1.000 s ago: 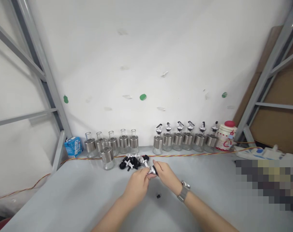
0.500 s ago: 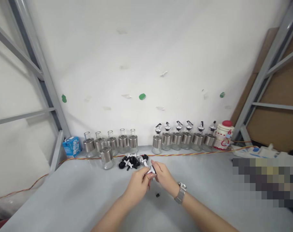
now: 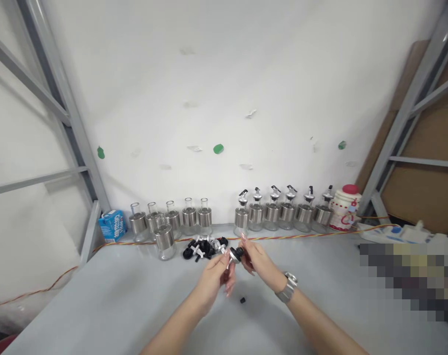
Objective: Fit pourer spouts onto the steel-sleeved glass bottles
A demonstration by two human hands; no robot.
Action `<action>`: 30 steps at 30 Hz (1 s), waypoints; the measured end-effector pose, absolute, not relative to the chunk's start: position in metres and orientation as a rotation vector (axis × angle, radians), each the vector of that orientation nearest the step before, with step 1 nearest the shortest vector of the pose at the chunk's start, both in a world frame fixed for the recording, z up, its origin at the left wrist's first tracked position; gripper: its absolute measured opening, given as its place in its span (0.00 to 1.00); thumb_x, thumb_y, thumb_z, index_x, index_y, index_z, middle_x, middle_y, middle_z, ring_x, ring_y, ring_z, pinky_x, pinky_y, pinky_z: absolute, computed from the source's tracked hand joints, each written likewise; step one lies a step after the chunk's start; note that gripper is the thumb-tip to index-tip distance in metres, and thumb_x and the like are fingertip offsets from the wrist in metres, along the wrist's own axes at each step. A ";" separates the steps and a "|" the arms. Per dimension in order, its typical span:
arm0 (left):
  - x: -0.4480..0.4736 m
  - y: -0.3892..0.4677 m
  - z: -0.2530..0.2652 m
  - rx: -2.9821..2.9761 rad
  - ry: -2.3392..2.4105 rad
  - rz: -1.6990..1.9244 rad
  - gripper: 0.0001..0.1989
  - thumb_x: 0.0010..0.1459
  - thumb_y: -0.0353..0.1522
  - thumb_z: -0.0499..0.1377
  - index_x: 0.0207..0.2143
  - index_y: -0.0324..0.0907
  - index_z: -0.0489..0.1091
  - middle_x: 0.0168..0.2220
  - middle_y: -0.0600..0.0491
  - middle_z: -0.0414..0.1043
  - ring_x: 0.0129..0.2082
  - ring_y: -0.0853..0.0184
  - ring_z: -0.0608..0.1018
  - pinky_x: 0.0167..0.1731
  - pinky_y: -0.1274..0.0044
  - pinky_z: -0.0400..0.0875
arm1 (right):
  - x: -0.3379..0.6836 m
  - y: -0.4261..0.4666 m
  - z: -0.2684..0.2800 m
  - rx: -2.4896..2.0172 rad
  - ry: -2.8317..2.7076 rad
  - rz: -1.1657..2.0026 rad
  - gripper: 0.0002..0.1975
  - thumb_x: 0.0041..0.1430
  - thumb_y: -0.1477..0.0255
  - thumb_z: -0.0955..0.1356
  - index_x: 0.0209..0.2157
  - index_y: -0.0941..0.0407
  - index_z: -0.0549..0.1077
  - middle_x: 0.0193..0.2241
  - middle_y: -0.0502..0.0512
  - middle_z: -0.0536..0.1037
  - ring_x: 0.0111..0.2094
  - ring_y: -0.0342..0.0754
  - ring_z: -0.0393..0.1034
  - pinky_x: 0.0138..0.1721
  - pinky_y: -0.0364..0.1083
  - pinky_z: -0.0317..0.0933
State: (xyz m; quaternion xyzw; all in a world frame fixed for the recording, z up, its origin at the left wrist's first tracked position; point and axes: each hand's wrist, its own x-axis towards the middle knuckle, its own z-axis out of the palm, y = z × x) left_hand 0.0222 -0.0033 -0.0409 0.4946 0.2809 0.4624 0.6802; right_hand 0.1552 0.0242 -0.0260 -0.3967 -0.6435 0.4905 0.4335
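A silver-and-black bottle pourer [image 3: 235, 255] is held above the table between my two hands. My left hand [image 3: 212, 282] grips its silver spout end between thumb and fingers. At the black ribbed stopper end, the fingers of my right hand [image 3: 261, 262] close in a pinch. Below the hands a small black cap [image 3: 242, 300] lies on the table. Just beyond my left hand is a pile of loose pourers and black parts [image 3: 205, 247]. A glass bottle with a steel sleeve [image 3: 164, 240] and no pourer stands left of the pile.
Several open-necked bottles [image 3: 189, 217] line the wall at left, near a blue carton [image 3: 113, 226]. Several bottles with pourers [image 3: 272, 213] stand at right beside a white jar with a red lid [image 3: 345, 209]. A twisted red-yellow wire [image 3: 298, 235] runs along the back.
My right hand has shifted right, and its wrist has moved outward. The pourer's black stopper end now shows between my hands. The bottles and pile stay put.
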 end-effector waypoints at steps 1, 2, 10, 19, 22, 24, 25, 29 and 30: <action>0.022 -0.003 -0.041 1.105 0.641 1.044 0.20 0.53 0.46 0.49 0.18 0.40 0.57 0.10 0.61 0.55 0.10 0.77 0.57 0.10 0.83 0.54 | 0.154 0.022 -0.026 -0.988 -1.617 1.199 0.26 0.56 0.52 0.53 0.14 0.56 0.54 0.08 0.42 0.53 0.11 0.36 0.45 0.14 0.39 0.41; 0.022 -0.003 -0.042 1.111 0.658 1.048 0.20 0.53 0.46 0.49 0.18 0.40 0.57 0.10 0.60 0.55 0.10 0.77 0.57 0.11 0.83 0.55 | 0.153 0.020 -0.025 -0.988 -1.634 1.167 0.25 0.56 0.53 0.54 0.15 0.56 0.55 0.09 0.42 0.53 0.12 0.36 0.46 0.15 0.39 0.41; 0.021 0.000 -0.043 1.343 0.782 1.082 0.17 0.55 0.42 0.49 0.22 0.38 0.61 0.13 0.58 0.61 0.12 0.76 0.64 0.14 0.82 0.58 | 0.152 0.019 -0.024 -1.057 -1.682 0.951 0.21 0.56 0.57 0.56 0.17 0.56 0.55 0.13 0.44 0.54 0.17 0.39 0.48 0.19 0.40 0.45; 0.022 -0.005 -0.040 1.224 0.792 1.004 0.18 0.48 0.45 0.55 0.19 0.39 0.59 0.10 0.59 0.59 0.09 0.77 0.60 0.10 0.83 0.53 | 0.146 0.018 -0.038 -1.138 -1.717 0.708 0.19 0.56 0.63 0.54 0.15 0.56 0.53 0.14 0.44 0.53 0.17 0.39 0.47 0.19 0.40 0.44; 0.022 -0.006 -0.043 1.149 0.792 0.987 0.19 0.47 0.45 0.56 0.18 0.39 0.59 0.10 0.60 0.58 0.09 0.78 0.59 0.09 0.83 0.48 | 0.145 0.020 -0.044 -1.171 -1.735 0.696 0.19 0.56 0.64 0.54 0.14 0.56 0.53 0.13 0.45 0.54 0.17 0.39 0.48 0.19 0.41 0.43; 0.021 -0.005 -0.045 1.080 0.774 0.969 0.18 0.46 0.44 0.57 0.18 0.39 0.59 0.10 0.60 0.57 0.09 0.78 0.57 0.09 0.83 0.45 | 0.144 0.022 -0.048 -1.179 -1.741 0.700 0.19 0.56 0.65 0.55 0.13 0.55 0.54 0.12 0.45 0.55 0.17 0.39 0.48 0.19 0.41 0.43; 0.020 -0.005 -0.045 1.036 0.754 0.946 0.18 0.46 0.43 0.57 0.17 0.39 0.59 0.09 0.60 0.56 0.08 0.79 0.55 0.09 0.83 0.43 | 0.143 0.023 -0.049 -1.180 -1.744 0.705 0.20 0.56 0.64 0.55 0.13 0.55 0.54 0.12 0.46 0.56 0.17 0.40 0.49 0.19 0.41 0.43; 0.014 -0.001 -0.042 0.922 0.672 0.815 0.16 0.46 0.40 0.59 0.17 0.38 0.60 0.09 0.62 0.53 0.08 0.81 0.50 0.12 0.83 0.41 | 0.140 0.023 -0.050 -1.175 -1.741 0.735 0.21 0.56 0.62 0.55 0.13 0.55 0.55 0.12 0.47 0.58 0.17 0.40 0.50 0.20 0.41 0.45; 0.013 0.000 -0.040 0.920 0.662 0.803 0.16 0.46 0.40 0.58 0.18 0.38 0.60 0.09 0.62 0.53 0.08 0.81 0.50 0.12 0.83 0.41 | 0.140 0.023 -0.048 -1.167 -1.737 0.750 0.21 0.57 0.61 0.54 0.13 0.55 0.55 0.12 0.47 0.59 0.17 0.40 0.51 0.20 0.41 0.45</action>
